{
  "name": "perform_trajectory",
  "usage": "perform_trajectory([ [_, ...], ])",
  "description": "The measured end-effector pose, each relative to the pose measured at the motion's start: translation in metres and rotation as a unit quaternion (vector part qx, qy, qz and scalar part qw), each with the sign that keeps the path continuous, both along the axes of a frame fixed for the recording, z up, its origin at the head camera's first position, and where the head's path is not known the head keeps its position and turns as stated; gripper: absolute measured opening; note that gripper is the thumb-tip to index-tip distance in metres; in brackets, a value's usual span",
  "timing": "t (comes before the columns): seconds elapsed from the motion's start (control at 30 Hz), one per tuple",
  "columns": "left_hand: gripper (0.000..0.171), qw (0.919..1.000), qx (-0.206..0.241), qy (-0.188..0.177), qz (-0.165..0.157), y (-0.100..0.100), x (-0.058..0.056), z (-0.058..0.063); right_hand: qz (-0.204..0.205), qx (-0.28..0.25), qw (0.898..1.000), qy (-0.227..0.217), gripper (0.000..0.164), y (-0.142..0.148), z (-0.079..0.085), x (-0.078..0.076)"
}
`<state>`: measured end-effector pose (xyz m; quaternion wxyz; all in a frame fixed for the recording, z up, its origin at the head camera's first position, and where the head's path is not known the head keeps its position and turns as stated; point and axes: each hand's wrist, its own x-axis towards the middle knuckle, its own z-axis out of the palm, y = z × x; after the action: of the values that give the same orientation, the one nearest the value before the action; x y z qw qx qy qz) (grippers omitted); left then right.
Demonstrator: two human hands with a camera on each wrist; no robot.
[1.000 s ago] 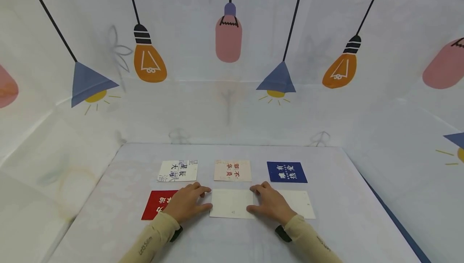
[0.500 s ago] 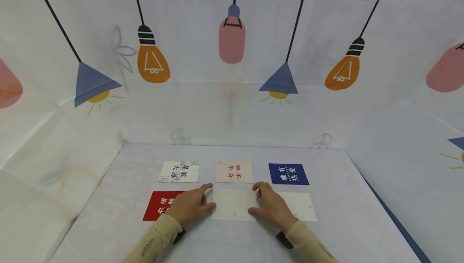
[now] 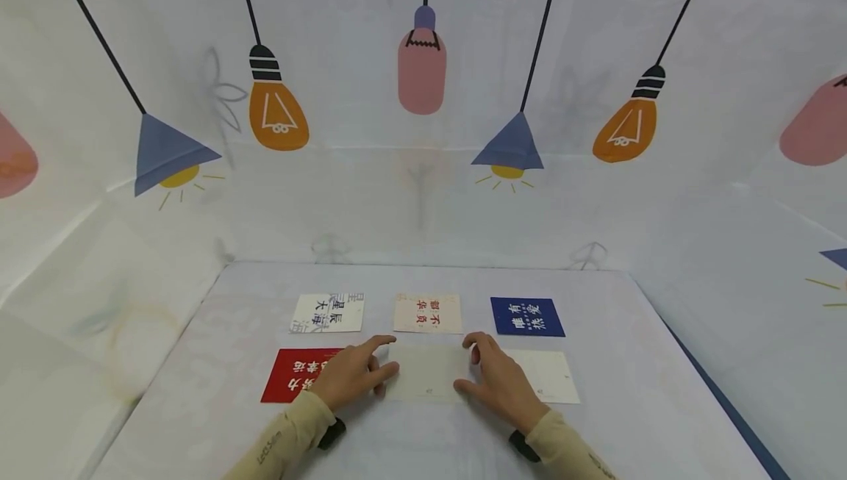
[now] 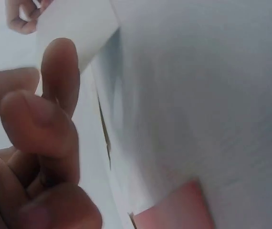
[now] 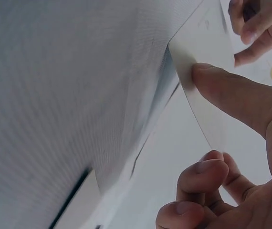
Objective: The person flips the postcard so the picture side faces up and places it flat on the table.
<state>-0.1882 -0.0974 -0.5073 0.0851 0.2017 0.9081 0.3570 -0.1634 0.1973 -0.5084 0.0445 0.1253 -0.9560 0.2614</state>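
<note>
A blank white card [image 3: 426, 373] lies in the middle of the front row, between my two hands. My left hand [image 3: 351, 375] hovers at its left edge, thumb and index finger extended and apart, and partly covers a red card [image 3: 294, 377] with white lettering. In the left wrist view the fingers stand apart from the white card. At the right edge, my right hand [image 3: 496, 381] has its thumb [image 5: 217, 83] on the card's face, while the other fingers curl near the edge. Another white card [image 3: 549, 377] lies partly behind the right hand.
Along the back row lie a white card with dark lettering [image 3: 327, 313], a cream card with red lettering [image 3: 428, 314] and a dark blue card [image 3: 527, 317]. A white cloth wall [image 3: 351, 201] with printed lamps rises behind the white table [image 3: 423, 443].
My left hand has shifted slightly right, its fingertips now overlapping the middle card's left edge. My right hand stays at the right edge, index finger bent more. The cards keep their places.
</note>
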Motion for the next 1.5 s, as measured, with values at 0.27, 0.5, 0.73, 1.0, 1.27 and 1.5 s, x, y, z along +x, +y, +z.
perform_trajectory([
  [0.27,0.053,0.9977,0.038,-0.055,0.005,0.003,0.002,-0.003,0.01,-0.023,1.0,0.009,0.061,0.002,0.0,0.003],
  [0.5,0.047,0.9976,0.041,-0.055,0.003,0.003,0.003,-0.005,0.025,-0.055,0.998,0.0,0.051,0.008,0.003,0.004],
  [0.73,0.042,0.9986,0.037,-0.036,0.003,0.003,0.003,-0.006,0.061,-0.15,0.979,-0.126,0.042,0.016,0.008,0.002],
  [1.0,0.032,0.9991,0.04,-0.014,0.003,0.004,0.006,-0.005,0.047,-0.223,0.954,-0.194,0.053,0.016,0.012,0.003],
  [1.27,0.04,0.9988,0.04,-0.015,0.023,0.004,0.008,0.0,0.048,-0.213,0.957,-0.193,0.049,0.015,0.017,0.004],
  [1.5,0.045,0.9982,0.037,-0.013,0.045,0.005,0.009,0.004,0.054,-0.179,0.967,-0.172,0.05,0.014,0.024,0.006],
])
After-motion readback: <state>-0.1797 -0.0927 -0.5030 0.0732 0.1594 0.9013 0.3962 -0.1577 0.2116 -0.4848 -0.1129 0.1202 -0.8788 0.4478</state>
